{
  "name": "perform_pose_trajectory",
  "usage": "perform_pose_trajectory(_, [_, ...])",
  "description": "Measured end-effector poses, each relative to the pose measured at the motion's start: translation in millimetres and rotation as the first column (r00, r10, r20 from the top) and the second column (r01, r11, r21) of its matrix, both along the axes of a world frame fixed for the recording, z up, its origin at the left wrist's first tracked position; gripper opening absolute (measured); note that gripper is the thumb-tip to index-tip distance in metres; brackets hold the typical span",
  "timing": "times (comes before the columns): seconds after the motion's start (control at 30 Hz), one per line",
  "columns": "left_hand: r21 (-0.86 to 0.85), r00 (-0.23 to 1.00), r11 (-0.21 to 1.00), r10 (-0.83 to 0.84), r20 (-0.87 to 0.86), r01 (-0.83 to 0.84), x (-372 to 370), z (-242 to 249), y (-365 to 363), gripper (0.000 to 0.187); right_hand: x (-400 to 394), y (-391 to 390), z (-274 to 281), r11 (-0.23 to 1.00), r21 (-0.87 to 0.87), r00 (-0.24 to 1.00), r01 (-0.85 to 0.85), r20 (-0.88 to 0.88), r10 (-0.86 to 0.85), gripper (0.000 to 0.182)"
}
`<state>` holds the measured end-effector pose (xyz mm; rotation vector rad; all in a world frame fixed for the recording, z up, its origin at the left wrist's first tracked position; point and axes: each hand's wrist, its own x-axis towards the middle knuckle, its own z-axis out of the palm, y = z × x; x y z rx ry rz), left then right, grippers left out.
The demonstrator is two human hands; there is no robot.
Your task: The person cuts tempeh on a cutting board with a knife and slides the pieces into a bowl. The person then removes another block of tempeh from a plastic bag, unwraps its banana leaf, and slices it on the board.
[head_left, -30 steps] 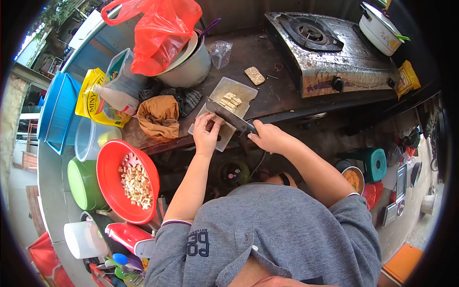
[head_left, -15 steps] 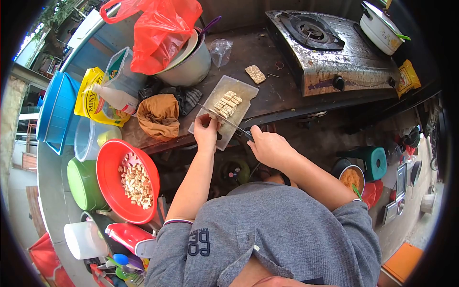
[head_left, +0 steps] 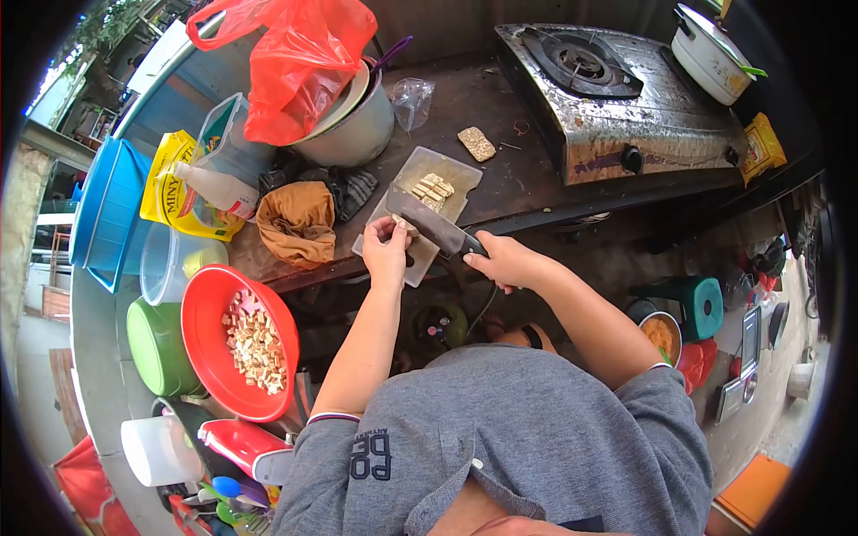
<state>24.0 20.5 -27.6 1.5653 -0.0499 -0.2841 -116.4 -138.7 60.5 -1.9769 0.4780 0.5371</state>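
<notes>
A pale cutting board [head_left: 456, 170] lies on the dark counter with several cut tan cubes [head_left: 432, 190] on it. My right hand [head_left: 502, 260] grips the handle of a cleaver [head_left: 427, 221], whose broad blade lies flat-tilted across the board. My left hand [head_left: 387, 247] rests on the near end of the board, fingertips pinching a small tan piece beside the blade. A whole tan block [head_left: 475, 143] sits on the counter beyond the board.
A red bowl [head_left: 207, 304] of cut cubes sits at my left, above a green tub [head_left: 152, 344]. An orange cloth [head_left: 298, 221], metal pot [head_left: 356, 125] with red bag [head_left: 299, 54], yellow packet [head_left: 174, 179] and gas stove [head_left: 608, 89] crowd the counter.
The cleaver went down edge-on through the block half a second ago and now is lifted again, its flat side showing. My left hand stays on the board's near end.
</notes>
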Motion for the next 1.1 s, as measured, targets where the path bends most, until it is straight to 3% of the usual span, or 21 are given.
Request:
perform_pose_trajectory(0.17, [0.076,0.995,0.997,-0.029,0.091,0.022,0,3,1,0.029,-11,-10,10,0.999,-0.013,0.993,0.046,0.113,-0.045,0.03])
perform_pose_trajectory(0.23, [0.2,0.993,0.978,-0.085,0.087,0.066,-1,6,5,0.029,-16,-21,6,0.972,-0.226,0.958,0.06,0.288,0.008,0.03])
perform_pose_trajectory(0.27, [0.202,0.993,0.978,-0.075,0.09,0.056,-3,8,7,0.029,-18,-27,3,0.965,-0.248,0.942,0.089,0.337,0.0,0.031])
perform_pose_trajectory(0.37, [0.14,0.999,0.99,-0.036,0.026,0.032,-11,5,18,0.027,-19,-47,1,0.927,-0.346,0.937,0.142,0.35,-0.013,0.031])
perform_pose_trajectory(0.43, [0.148,0.943,0.983,0.054,0.327,-0.107,-15,-7,29,0.027,-17,-58,-6,0.918,-0.367,0.934,0.148,0.358,-0.008,0.032])
perform_pose_trajectory(0.47, [0.265,0.931,0.951,0.058,0.361,-0.162,-21,-5,37,0.034,-15,-62,-6,0.915,-0.371,0.947,0.157,0.319,-0.033,0.032])
perform_pose_trajectory(0.5, [0.263,0.928,0.949,0.066,0.366,-0.172,-27,-9,40,0.034,-13,-65,-6,0.911,-0.377,0.959,0.166,0.279,-0.059,0.032])
perform_pose_trajectory(0.57, [0.087,0.957,0.954,0.284,0.053,-0.288,-38,-22,43,0.044,-11,-68,-7,0.908,-0.394,0.964,0.141,0.262,-0.036,0.032])
perform_pose_trajectory(0.6, [-0.098,0.958,0.957,0.263,-0.112,-0.274,-40,-23,45,0.048,-9,-69,-9,0.909,-0.399,0.967,0.12,0.256,-0.015,0.032])
perform_pose_trajectory(0.63, [-0.097,0.956,0.954,0.274,-0.109,-0.284,-43,-9,40,0.048,-8,-71,-11,0.91,-0.404,0.968,0.098,0.25,0.006,0.032])
perform_pose_trajectory(0.7, [-0.124,0.853,0.885,0.383,-0.355,-0.449,-49,17,31,0.042,-7,-71,-9,0.91,-0.411,0.969,0.057,0.243,0.049,0.032])
perform_pose_trajectory(0.73, [-0.126,0.85,0.881,0.39,-0.354,-0.456,-47,14,32,0.042,-6,-72,-7,0.907,-0.421,0.968,0.027,0.237,0.081,0.032])
perform_pose_trajectory(0.83, [-0.193,0.83,0.872,0.33,-0.45,-0.451,-39,8,38,0.034,-6,-78,-9,0.91,-0.415,0.963,0.008,0.25,0.105,0.032])
perform_pose_trajectory(0.9, [-0.259,0.854,0.899,0.197,-0.481,-0.354,-39,9,37,0.029,-6,-82,-4,0.925,-0.379,0.969,0.0,0.229,0.094,0.032])
perform_pose_trajectory(0.97, [-0.221,0.837,0.918,0.175,-0.518,-0.329,-38,14,31,0.032,-7,-86,-3,0.94,-0.342,0.976,-0.005,0.203,0.08,0.032])
perform_pose_trajectory(1.03, [-0.302,0.847,0.95,-0.09,-0.523,-0.085,-36,15,30,0.046,-8,-91,-4,0.949,-0.314,0.976,-0.021,0.2,0.088,0.031])
perform_pose_trajectory(1.07, [-0.348,0.834,0.938,-0.201,-0.514,0.011,-29,0,33,0.064,-8,-93,-4,0.948,-0.316,0.975,-0.028,0.2,0.095,0.031])
perform_pose_trajectory(1.1, [-0.349,0.835,0.937,-0.197,-0.513,0.006,-31,0,30,0.064,-8,-95,-5,0.948,-0.317,0.972,-0.038,0.207,0.108,0.032])
